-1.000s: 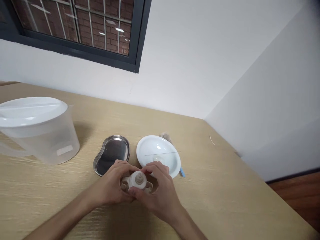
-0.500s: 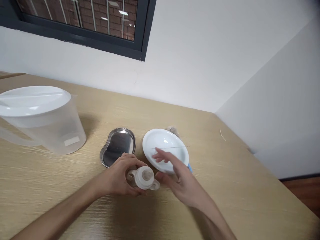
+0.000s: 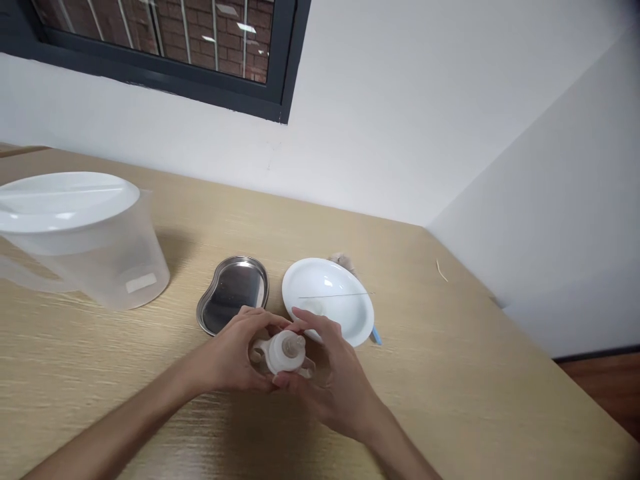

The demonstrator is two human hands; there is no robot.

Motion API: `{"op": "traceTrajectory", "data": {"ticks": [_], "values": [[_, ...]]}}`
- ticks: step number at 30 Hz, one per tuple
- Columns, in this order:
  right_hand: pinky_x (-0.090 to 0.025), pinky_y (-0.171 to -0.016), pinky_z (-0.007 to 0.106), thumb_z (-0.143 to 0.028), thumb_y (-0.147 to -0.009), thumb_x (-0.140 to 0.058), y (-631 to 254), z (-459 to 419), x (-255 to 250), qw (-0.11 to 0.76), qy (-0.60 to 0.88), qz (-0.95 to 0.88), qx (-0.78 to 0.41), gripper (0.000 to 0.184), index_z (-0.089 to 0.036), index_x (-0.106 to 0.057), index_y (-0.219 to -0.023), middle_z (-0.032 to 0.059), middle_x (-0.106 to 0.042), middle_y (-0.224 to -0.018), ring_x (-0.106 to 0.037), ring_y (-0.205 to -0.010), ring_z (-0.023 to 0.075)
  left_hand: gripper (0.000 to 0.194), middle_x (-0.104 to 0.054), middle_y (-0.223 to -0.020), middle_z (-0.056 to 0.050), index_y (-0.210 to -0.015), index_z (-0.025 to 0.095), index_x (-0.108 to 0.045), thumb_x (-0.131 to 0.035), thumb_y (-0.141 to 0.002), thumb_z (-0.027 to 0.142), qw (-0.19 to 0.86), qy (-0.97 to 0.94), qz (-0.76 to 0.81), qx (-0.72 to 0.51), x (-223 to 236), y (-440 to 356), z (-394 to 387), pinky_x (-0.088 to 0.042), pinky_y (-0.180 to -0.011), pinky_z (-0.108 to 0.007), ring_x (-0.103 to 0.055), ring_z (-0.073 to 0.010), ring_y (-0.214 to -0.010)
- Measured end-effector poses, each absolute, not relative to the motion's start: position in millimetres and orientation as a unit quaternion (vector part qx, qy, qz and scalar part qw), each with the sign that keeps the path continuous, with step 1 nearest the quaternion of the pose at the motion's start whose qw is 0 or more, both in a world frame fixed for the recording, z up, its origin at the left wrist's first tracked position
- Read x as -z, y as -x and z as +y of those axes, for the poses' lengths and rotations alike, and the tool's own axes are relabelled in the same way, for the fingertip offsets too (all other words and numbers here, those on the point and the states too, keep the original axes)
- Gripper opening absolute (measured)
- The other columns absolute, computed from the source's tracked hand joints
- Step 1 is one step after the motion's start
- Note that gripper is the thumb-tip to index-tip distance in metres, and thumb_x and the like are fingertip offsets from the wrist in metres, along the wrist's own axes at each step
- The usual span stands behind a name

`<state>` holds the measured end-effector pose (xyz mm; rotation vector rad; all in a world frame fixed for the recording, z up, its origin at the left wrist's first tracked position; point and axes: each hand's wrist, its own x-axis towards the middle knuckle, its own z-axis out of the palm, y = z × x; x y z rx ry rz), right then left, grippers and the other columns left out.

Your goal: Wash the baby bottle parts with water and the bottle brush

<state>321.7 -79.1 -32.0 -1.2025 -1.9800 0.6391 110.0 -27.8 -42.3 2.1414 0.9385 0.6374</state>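
Note:
A small baby bottle [image 3: 287,352] with a pale teat, a white collar and side handles is held above the table, its teat facing up toward me. My left hand [image 3: 240,350] wraps around its left side. My right hand [image 3: 325,370] is closed around the right side, thumb in front and fingers behind, partly hiding the right handle. Just beyond the hands stands a white oval bowl [image 3: 350,313] with a thin wire-like rod [image 3: 335,295] lying across it. Left of the bowl, a kidney-shaped steel tray [image 3: 235,293] rests on the table.
At the left stands a large translucent pitcher [image 3: 115,260] with a white lid. Behind the bowl shows a greyish fluffy thing [image 3: 344,261], and a blue piece [image 3: 376,335] sticks out at its right. A thin pale strip [image 3: 441,271] lies farther right on the wooden table [image 3: 475,373].
My right hand has moved left and closed onto the baby bottle; before, its fingers were spread apart over the bowl. My left hand keeps its hold.

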Motion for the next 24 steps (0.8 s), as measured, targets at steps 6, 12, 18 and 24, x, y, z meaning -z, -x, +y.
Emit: {"op": "traceTrajectory", "data": {"ticks": [6,12,18,24], "values": [[-0.053,-0.097,0.045,-0.024,-0.089,-0.063,-324.0,-79.0,35.4,0.375,0.396,-0.722,-0.425,0.068,-0.037,-0.028,-0.146,0.0078,-0.053,-0.136,-0.059,-0.121,0.0229,0.063,-0.065,-0.107,-0.003,-0.118,0.026,-0.059,-0.080,-0.059,0.032,0.350,-0.821,0.367,-0.263,40.3,-112.0,-31.1,-0.047,-0.092,-0.041,-0.058,-0.0249,-0.100],[-0.049,-0.104,0.046,-0.022,-0.096,-0.052,-324.6,-77.2,32.0,0.365,0.371,-0.730,-0.443,0.058,-0.033,-0.027,-0.147,0.0104,-0.050,-0.141,-0.053,-0.129,0.0226,0.061,-0.065,-0.109,-0.002,-0.115,0.026,-0.059,-0.080,-0.058,0.029,0.349,-0.818,0.369,-0.271,40.3,-111.6,-30.9,-0.044,-0.095,-0.041,-0.058,-0.0243,-0.101],[-0.045,-0.107,0.046,-0.020,-0.097,-0.048,-324.6,-75.4,43.7,0.374,0.368,-0.751,-0.402,0.064,-0.033,-0.015,-0.151,0.0109,-0.045,-0.144,-0.050,-0.131,0.0222,0.063,-0.065,-0.110,-0.003,-0.119,0.025,-0.058,-0.079,-0.060,0.030,0.348,-0.820,0.363,-0.274,40.7,-109.6,-30.7,-0.043,-0.096,-0.041,-0.059,-0.0252,-0.102],[-0.050,-0.100,0.040,-0.028,-0.095,-0.056,-322.8,-75.4,44.2,0.394,0.384,-0.723,-0.418,0.059,-0.033,-0.029,-0.147,0.0087,-0.053,-0.137,-0.058,-0.121,0.0226,0.063,-0.065,-0.108,-0.002,-0.119,0.027,-0.060,-0.081,-0.060,0.036,0.346,-0.823,0.356,-0.276,43.7,-109.0,-29.7,-0.042,-0.096,-0.040,-0.058,-0.0252,-0.101]]}}
